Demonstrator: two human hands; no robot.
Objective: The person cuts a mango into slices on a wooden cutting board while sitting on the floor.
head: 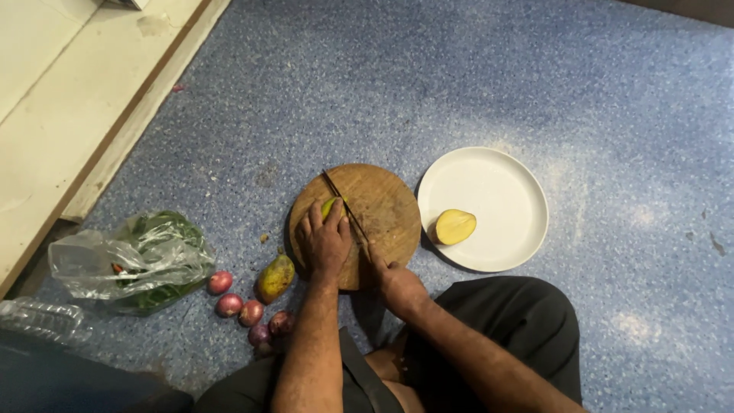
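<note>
A round wooden cutting board (386, 203) lies on the blue speckled floor. My left hand (324, 241) presses down on a green mango piece (330, 206) on the board, covering most of it. My right hand (391, 277) grips the handle of a knife (344, 203), whose dark blade runs diagonally across the board right beside the mango piece. To the right, a white plate (505, 183) holds a cut mango half (454, 226), yellow flesh up.
A whole mango (274, 278) and several small red onions (229, 304) lie on the floor left of the board. A clear plastic bag of green leaves (141, 260) sits further left. A pale raised ledge (69, 115) borders the upper left.
</note>
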